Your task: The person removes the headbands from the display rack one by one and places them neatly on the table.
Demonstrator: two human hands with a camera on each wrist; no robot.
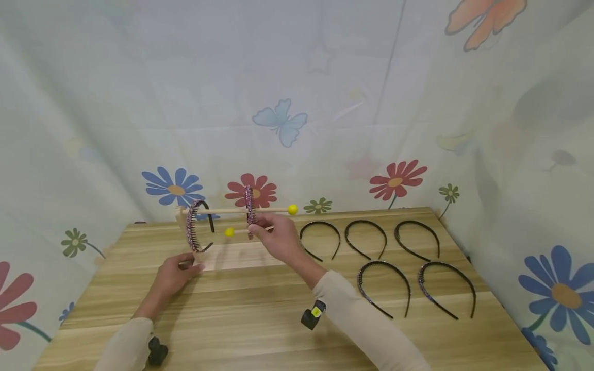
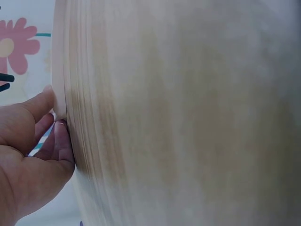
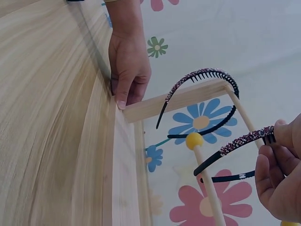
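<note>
A wooden stand [image 3: 178,100] has an upright and pale rods tipped with yellow balls [image 1: 293,209]. My left hand [image 1: 174,275] pinches the left end of its flat base [image 1: 232,257] between thumb and fingers; the left wrist view shows this grip at the wood's edge. One black toothed headband with pink glitter [image 1: 191,226] hangs on the upper rod near the upright. Farther along that rod, my right hand [image 1: 280,239] pinches a second glittery headband [image 3: 244,141] by its side, with the rod passing through the band's loop.
Several more headbands lie in two rows on the right of the wood-grain table, among them a back one [image 1: 320,222] and a front one [image 1: 447,264]. A curtain printed with flowers and butterflies [image 1: 280,122] stands behind and around the table [image 1: 260,319].
</note>
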